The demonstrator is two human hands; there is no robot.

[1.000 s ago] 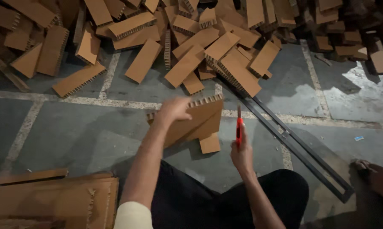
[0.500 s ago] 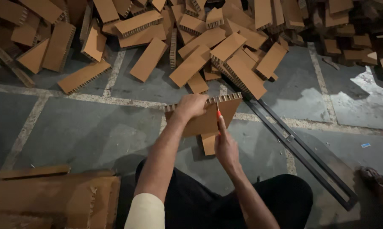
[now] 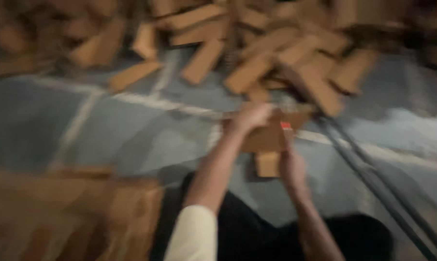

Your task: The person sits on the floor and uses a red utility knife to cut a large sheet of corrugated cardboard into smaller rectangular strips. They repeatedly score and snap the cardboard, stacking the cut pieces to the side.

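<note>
Head view: badly blurred, so we read only coarse shapes.
Left hand (image 3: 250, 117): we see it closed over the top edge of a cardboard piece (image 3: 264, 137).
Right hand (image 3: 292, 166): wrapped round a red-tipped tool (image 3: 285, 126) touching that piece.
Cardboard piece: over grey floor (image 3: 131, 140), before the pile (image 3: 257, 43).

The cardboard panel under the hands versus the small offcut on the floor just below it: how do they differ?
The cardboard panel is larger and gripped at its top edge by the left hand; the small offcut lies loose on the floor, untouched. The right hand holds a red tool against the panel. Both are brown; blur hides detail.
</note>
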